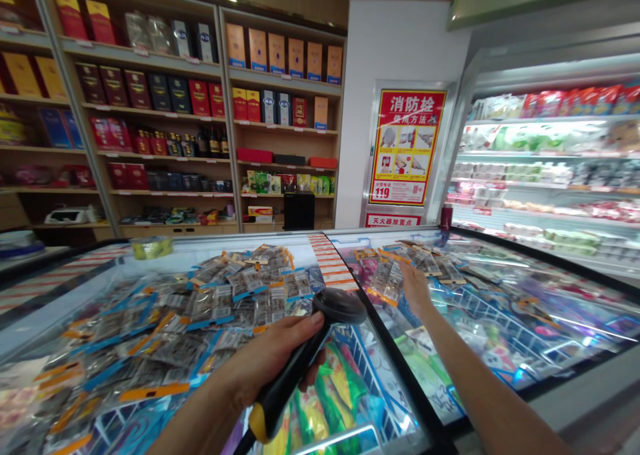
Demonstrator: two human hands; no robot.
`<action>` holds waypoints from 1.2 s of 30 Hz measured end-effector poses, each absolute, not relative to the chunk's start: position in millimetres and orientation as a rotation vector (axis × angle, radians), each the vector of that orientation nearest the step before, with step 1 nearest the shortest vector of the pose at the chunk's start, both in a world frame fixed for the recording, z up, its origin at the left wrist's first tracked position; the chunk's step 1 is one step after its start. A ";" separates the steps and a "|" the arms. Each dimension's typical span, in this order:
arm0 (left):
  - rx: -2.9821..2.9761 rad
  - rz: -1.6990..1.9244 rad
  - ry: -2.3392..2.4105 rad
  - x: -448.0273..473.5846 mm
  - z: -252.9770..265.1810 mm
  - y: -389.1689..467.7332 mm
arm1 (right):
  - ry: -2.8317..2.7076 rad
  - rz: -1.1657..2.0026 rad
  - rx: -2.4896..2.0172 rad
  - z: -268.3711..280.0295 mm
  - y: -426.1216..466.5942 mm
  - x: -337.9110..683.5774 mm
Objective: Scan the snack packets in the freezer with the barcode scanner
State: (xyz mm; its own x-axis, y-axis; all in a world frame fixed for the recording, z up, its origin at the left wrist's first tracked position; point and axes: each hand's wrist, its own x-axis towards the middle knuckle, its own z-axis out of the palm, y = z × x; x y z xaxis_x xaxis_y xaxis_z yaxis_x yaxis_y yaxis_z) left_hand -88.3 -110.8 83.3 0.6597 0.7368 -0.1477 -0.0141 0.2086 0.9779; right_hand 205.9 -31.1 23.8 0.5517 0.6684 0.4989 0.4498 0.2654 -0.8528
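Note:
My left hand (283, 351) is wrapped round the black handle of a barcode scanner (340, 305), whose head points up and to the right. Yellow trim and a cable show at the handle's lower end. My right hand (414, 288) reaches over the right freezer lid, its fingers closed at the edge of a small clear packet (387, 280) with orange ends; the fingertips are partly hidden. Many similar packets (210, 305) with blue or orange edges lie in a loose pile on the left lid. More packets (425, 258) lie beyond my right hand.
Under the glass, wire baskets (363, 355) hold green and yellow bags (320, 401). A dark frame (400, 368) divides the lids. A tape roll (153, 247) sits at the back left. Shelves of boxes (165, 95) and a lit chiller (550, 168) stand behind.

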 end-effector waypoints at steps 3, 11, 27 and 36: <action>1.236 0.589 0.695 -88.3 80.3 -108.6 | -1.066 0.194 -1.372 23.5 -30.7 205.6; 1.189 0.620 0.712 -88.6 80.4 -105.8 | -0.981 0.456 -1.387 16.7 -26.3 209.2; 0.979 0.874 0.844 -122.2 98.8 -86.8 | -1.580 0.686 -1.513 34.2 46.1 118.1; 1.049 0.840 0.925 -119.2 93.5 -88.9 | -1.751 -0.035 -1.964 18.6 108.9 210.2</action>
State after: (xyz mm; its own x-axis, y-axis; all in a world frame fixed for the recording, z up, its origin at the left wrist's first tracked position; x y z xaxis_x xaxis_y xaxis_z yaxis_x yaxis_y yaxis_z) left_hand -119.2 -88.9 93.5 0.3780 0.9004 -0.2152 -0.1271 0.2808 0.9513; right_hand 210.2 108.9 18.6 0.1703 0.9237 0.3432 0.9366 -0.0435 -0.3476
